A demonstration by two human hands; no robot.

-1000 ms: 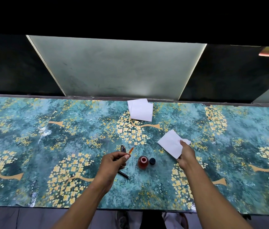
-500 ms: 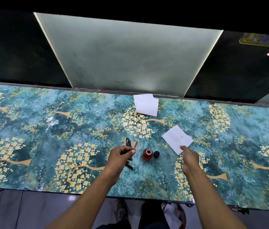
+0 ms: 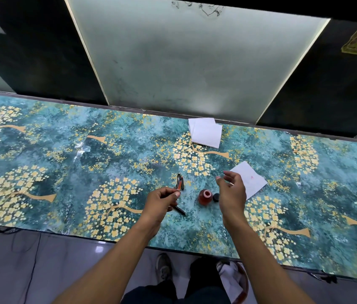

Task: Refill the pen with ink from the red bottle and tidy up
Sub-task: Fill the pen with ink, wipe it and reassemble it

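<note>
My left hand (image 3: 161, 201) grips a thin black pen part (image 3: 178, 210) with an orange-red tip (image 3: 180, 185), held just above the table. Two dark pen pieces (image 3: 180, 180) lie on the table right behind that tip. The small red ink bottle (image 3: 205, 197) stands uncapped to the right of my left hand, with its black cap (image 3: 216, 197) beside it. My right hand (image 3: 232, 191) hovers over the cap, fingers apart, holding nothing. A white tissue (image 3: 253, 182) with a faint red stain lies flat behind my right hand.
A small stack of white tissues (image 3: 206, 133) lies near the table's far edge. The table (image 3: 63, 163) is covered in a teal cloth with yellow flower trees. Past the near edge, on the floor, are my feet and a bin (image 3: 237, 281).
My right hand let go of the stained tissue, which now lies flat, and moved left toward the bottle and cap. My left hand kept its grip on the pen part.
</note>
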